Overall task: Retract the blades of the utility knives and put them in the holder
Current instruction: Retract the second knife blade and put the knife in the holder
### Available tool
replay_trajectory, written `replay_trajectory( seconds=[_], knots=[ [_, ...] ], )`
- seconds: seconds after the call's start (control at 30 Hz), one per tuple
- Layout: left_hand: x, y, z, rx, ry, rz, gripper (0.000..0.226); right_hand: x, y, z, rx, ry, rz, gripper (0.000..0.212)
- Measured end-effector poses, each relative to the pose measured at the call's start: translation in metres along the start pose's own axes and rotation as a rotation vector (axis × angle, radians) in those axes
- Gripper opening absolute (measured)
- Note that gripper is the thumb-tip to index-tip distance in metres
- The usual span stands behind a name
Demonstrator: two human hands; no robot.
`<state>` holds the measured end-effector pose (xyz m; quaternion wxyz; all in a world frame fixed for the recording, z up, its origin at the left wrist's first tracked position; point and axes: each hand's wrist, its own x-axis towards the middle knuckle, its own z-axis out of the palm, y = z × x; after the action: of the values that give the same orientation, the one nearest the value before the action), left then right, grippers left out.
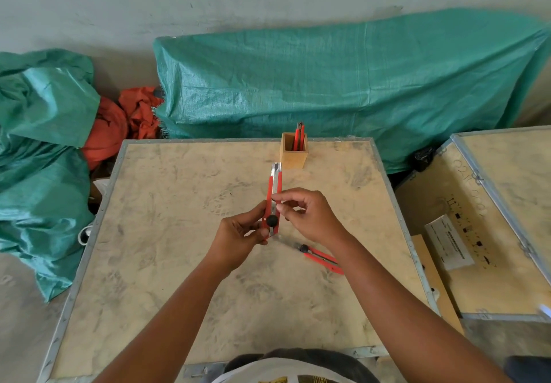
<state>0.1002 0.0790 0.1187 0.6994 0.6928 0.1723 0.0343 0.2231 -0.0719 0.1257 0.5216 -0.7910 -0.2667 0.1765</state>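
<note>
Both hands centre frame gripping one red utility knife (274,200): left hand (243,233) fingers curling round its lower body, right hand (307,214) pinching its side, blade tip still showing | risk: thumb slipping off the black knob, exposed edge nicking fingers | count: one held, one lying lower right (323,259), two looking parked in the wooden holder (293,151) up top.

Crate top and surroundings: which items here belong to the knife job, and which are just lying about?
Job:
- red utility knife, held by left hand and right hand
- second knife lying on the crate top
- wooden holder with a knife in it

Just lying about:
- green tarps
- orange cloth
- neighbouring crate
</note>
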Motion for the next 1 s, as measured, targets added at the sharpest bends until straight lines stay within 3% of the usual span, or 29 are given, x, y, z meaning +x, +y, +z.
replay_trajectory(
  seconds=[0.47,0.57,0.73,0.83,1.0],
  knots=[
    [0.203,0.047,0.031,0.189,0.017,0.114,0.054,0.163,0.029,-0.087,0.080,0.230,0.043,0.029],
    [0.239,0.047,0.030,0.297,0.059,0.075,0.054,0.194,0.043,-0.091,0.009,0.309,0.023,0.029],
    [0.295,0.015,0.025,0.526,0.004,-0.082,0.084,0.232,0.082,-0.079,-0.159,0.370,-0.007,0.029],
    [0.315,-0.005,0.027,0.518,-0.035,-0.168,0.099,0.240,0.102,-0.067,-0.234,0.365,-0.040,0.026],
    [0.331,-0.030,0.030,0.448,-0.044,-0.174,0.084,0.246,0.123,-0.051,-0.307,0.286,-0.085,0.032]
  ],
)
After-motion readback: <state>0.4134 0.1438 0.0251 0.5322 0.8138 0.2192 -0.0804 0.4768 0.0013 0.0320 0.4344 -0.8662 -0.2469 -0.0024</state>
